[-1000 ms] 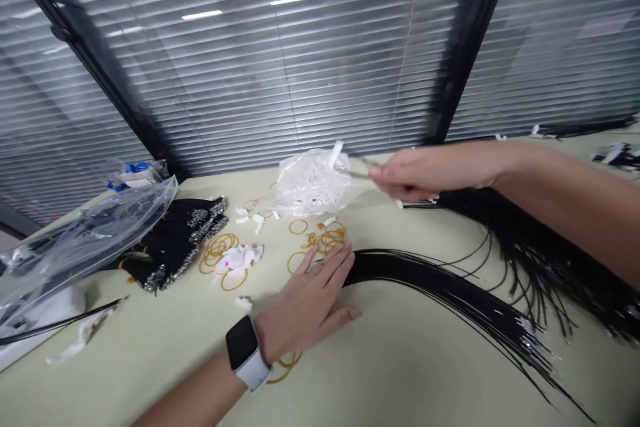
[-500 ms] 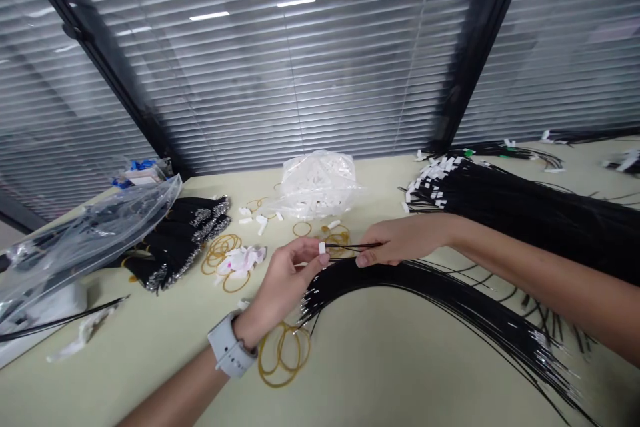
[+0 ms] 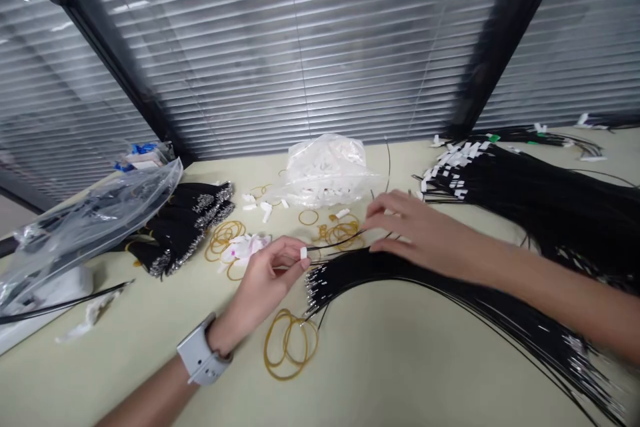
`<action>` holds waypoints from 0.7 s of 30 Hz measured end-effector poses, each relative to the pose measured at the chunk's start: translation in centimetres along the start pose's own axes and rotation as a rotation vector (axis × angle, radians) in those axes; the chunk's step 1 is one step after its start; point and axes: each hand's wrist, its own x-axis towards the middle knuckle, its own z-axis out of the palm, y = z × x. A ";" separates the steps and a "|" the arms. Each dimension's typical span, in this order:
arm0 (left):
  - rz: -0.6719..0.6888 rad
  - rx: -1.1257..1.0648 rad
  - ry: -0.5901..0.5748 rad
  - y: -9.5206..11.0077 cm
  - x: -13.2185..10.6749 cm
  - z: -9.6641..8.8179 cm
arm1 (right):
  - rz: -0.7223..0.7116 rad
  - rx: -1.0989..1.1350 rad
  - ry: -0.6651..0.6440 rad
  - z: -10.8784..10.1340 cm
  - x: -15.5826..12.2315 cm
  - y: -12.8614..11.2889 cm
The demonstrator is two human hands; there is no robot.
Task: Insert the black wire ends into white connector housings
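My left hand (image 3: 273, 273) pinches a small white connector (image 3: 303, 253) between thumb and fingertips. Thin black wires (image 3: 334, 243) run from that connector rightward to below my right hand (image 3: 407, 230). My right hand hovers above the wires with its fingers spread, slightly blurred; its fingertips are close to them, and whether they touch is hard to see. Under both hands, a thick curved bundle of black cables (image 3: 400, 269) with metal ends lies on the table. Yellow rubber bands (image 3: 290, 347) lie at its left end.
Behind my hands sits a clear bag of white pieces (image 3: 327, 170). A large black cable bundle with white connectors (image 3: 540, 203) fills the right. Black bundles with silvery tips (image 3: 187, 227) and plastic sheeting (image 3: 95, 223) lie left. Window blinds (image 3: 300, 47) stand behind the table (image 3: 380, 360).
My left hand has moved left with the white connector. My right hand has let go of the wires, spread its fingers and shifted right. The view has shifted slightly.
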 end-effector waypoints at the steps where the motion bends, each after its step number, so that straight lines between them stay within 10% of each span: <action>1: 0.002 -0.005 -0.007 -0.1 0.0 0.1 | -0.108 0.010 0.032 0.7 0.0 -1.4; 7: 0.003 -0.015 -0.036 -0.5 -0.1 0.2 | -0.328 -0.026 -0.140 4.8 -0.2 -5.3; 21: -0.015 0.063 -0.127 -0.3 -0.9 0.1 | -0.148 -0.080 -0.016 6.9 -0.4 -4.6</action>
